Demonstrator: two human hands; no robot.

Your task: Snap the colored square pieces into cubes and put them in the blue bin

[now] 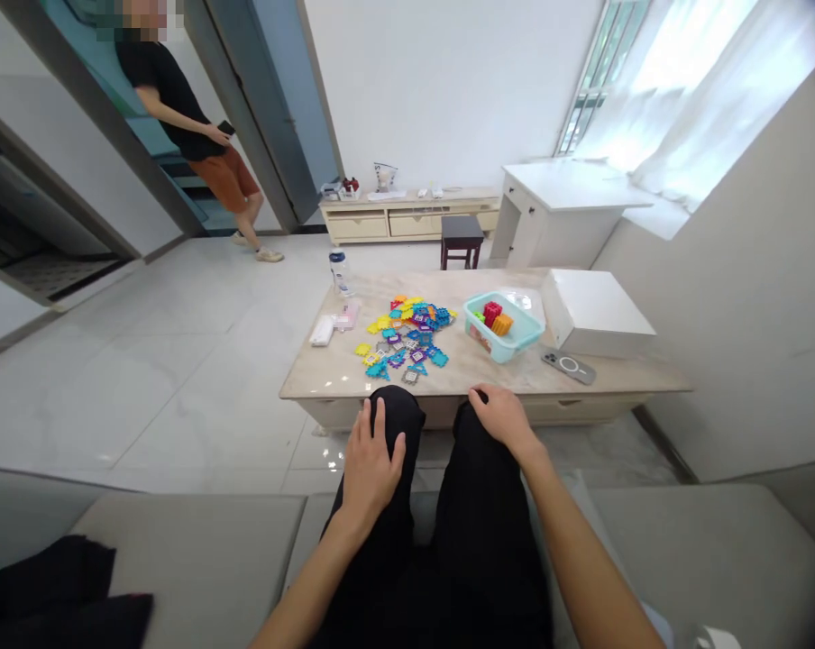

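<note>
I sit on a grey sofa with black trousers on. My left hand (370,460) lies flat on my left knee, fingers stretched out, holding nothing. My right hand (502,416) rests on my right knee, fingers curved over it, holding nothing. Ahead stands a low marble coffee table (326,383). On it lies a scatter of colourful plastic puzzle pieces (407,338). To their right a turquoise tub (503,329) holds red and orange assembled cubes. Both hands are well short of the table's things.
A white box (597,314), a phone (568,365), a clear bottle (340,272) and a small white and pink item (333,324) also sit on the table. Another person (191,117) stands in the doorway at far left. A dark stool (462,239), TV bench and white desk stand behind.
</note>
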